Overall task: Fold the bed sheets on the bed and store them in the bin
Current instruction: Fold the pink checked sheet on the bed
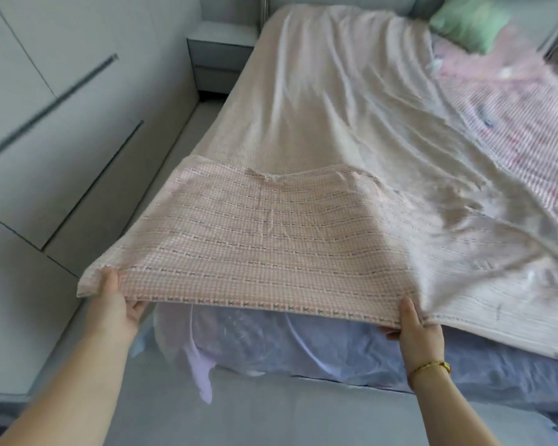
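The pink sheet (264, 239) lies spread along the bed (464, 375), its near edge pinched by the left hand (118, 304) and right hand (414, 329). Farther cloth is blurred, perhaps bunched. If pulled unevenly, the fold could be skewed, or an edge lost from either grip.

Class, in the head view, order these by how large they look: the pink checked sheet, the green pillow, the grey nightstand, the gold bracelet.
1. pink checked sheet, by far largest.
2-3. grey nightstand and green pillow look alike; not ranked.
4. gold bracelet, smallest though nearest the camera.
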